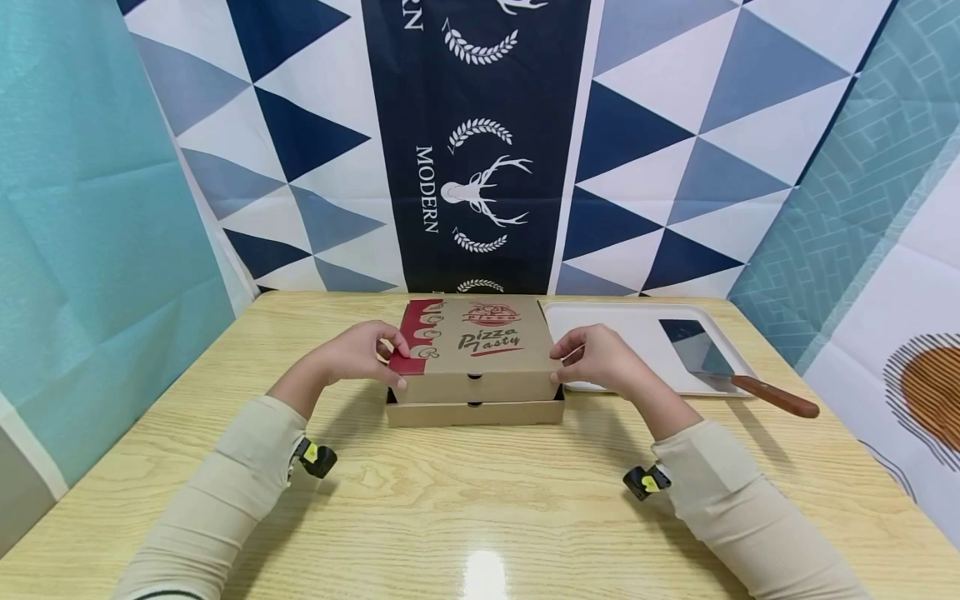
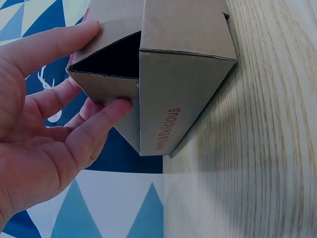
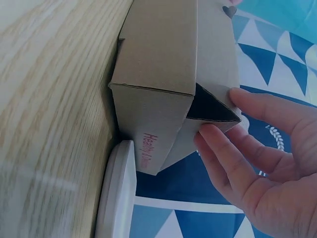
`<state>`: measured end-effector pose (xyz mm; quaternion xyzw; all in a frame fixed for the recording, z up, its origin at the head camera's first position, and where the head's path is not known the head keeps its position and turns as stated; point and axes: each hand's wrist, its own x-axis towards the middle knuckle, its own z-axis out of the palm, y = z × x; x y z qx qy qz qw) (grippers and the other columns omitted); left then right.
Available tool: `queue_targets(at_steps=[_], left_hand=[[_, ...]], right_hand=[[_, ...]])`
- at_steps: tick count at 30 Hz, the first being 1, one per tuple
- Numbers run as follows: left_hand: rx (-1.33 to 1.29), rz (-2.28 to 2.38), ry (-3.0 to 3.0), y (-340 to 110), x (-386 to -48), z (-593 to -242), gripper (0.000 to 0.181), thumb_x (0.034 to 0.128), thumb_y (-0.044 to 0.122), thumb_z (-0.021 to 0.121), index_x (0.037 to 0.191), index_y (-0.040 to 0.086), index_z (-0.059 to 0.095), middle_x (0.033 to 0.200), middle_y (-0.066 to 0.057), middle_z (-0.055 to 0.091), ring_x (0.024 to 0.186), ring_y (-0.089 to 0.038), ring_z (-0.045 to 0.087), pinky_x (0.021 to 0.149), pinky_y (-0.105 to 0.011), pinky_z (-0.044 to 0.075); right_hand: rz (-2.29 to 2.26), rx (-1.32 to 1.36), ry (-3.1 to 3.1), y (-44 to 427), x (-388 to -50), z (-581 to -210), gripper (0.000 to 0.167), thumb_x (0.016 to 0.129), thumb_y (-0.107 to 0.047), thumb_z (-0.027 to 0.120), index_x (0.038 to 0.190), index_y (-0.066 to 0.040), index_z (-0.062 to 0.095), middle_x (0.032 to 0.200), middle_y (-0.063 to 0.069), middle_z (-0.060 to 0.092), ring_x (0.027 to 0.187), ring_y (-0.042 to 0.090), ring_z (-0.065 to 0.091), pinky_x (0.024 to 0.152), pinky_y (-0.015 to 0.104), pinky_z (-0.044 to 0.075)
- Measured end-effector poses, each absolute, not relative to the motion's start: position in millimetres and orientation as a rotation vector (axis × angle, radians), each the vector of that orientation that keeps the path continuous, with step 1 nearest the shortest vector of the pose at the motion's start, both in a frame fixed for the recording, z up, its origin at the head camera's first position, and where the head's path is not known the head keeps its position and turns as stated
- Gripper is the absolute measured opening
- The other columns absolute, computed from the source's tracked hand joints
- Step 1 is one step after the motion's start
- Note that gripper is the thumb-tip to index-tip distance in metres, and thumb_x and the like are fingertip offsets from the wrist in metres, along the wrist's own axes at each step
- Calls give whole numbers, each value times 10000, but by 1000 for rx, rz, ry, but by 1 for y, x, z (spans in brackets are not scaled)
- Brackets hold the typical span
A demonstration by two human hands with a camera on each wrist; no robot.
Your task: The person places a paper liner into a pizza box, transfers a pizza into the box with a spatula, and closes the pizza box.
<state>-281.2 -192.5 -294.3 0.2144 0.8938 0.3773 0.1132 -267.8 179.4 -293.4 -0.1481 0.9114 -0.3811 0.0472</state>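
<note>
A brown cardboard pizza box (image 1: 476, 415) rests on the table, its lid (image 1: 487, 367) slightly raised above the front wall, with a dark gap at each side. The lid has a red strip and "Pizza Tasty" printed on top. At the lid's front left corner, my left hand (image 1: 360, 354) holds the edge, with thumb and fingers on different faces of the corner (image 2: 106, 87). My right hand (image 1: 596, 358) grips the opposite front corner in the same manner, its fingertips on the lid's flaps (image 3: 218, 106). The inside of the box is hidden.
Right of the box lies a white tray (image 1: 600, 325). On its right side rests a flat metal spatula (image 1: 776, 396), its wooden handle sticking out past the rim over the table (image 1: 480, 492). A patterned cloth (image 1: 315, 125) hangs behind the table.
</note>
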Motion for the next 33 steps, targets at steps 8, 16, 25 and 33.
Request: queue_targets(at_steps=[8, 16, 25, 33], left_hand=[[636, 1087, 2636, -191, -280, -293, 345, 716, 122, 868, 975, 44, 653, 1031, -93, 581, 904, -274, 546, 766, -371, 491], [645, 988, 2681, -190, -280, -299, 385, 688, 159, 895, 959, 69, 637, 1075, -106, 510, 916, -271, 510, 740, -350, 482], [650, 933, 2683, -191, -278, -295, 375, 709, 178, 886, 988, 71, 658, 1100, -99, 539, 951, -286, 540, 775, -356, 494], [863, 746, 2807, -183, -279, -279, 242, 814, 209, 799, 1013, 79, 753, 1022, -41, 659, 971, -261, 563, 821, -400, 506]], right_hand=[[-1155, -460, 2787, 179, -267, -294, 281, 752, -63, 819, 994, 12, 699, 966, 107, 687, 934, 278, 642, 802, 391, 541], [-1128, -452, 2781, 177, -266, -297, 267, 744, -42, 821, 972, 11, 695, 947, 98, 683, 925, 284, 641, 783, 371, 542], [-1033, -492, 2830, 177, -266, -294, 238, 741, -61, 825, 940, -4, 707, 912, 79, 692, 893, 256, 659, 778, 385, 550], [-897, -635, 3012, 171, -266, -286, 141, 881, -171, 710, 915, -35, 723, 850, 50, 686, 714, 175, 599, 629, 334, 498]])
